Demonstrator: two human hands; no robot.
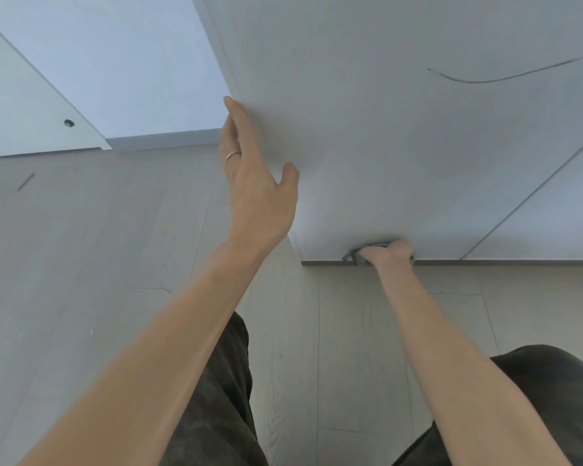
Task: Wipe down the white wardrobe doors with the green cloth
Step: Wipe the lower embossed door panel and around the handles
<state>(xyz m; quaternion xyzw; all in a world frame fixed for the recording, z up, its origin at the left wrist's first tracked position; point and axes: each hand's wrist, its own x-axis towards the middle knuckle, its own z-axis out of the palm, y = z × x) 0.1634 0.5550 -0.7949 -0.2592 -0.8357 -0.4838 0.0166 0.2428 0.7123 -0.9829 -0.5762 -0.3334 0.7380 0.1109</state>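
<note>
A person leans over the foot of a white wardrobe door, both bare forearms reaching up from the bottom of the view. The left hand stands at about 11 o'clock from centre, fingers straight and together, thumb spread wide toward 1 o'clock, the palm side laid against the door's left edge; a ring shows on one finger, and this grip holds nothing. The right hand, at about 4 o'clock from centre, is curled down at the door's bottom edge, its grip closed on the green cloth, which is bunched and mostly hidden under the knuckles, touching the door just above the floor. A thin dark curved line marks the door toward 2 o'clock. Dark trousers show below.
</note>
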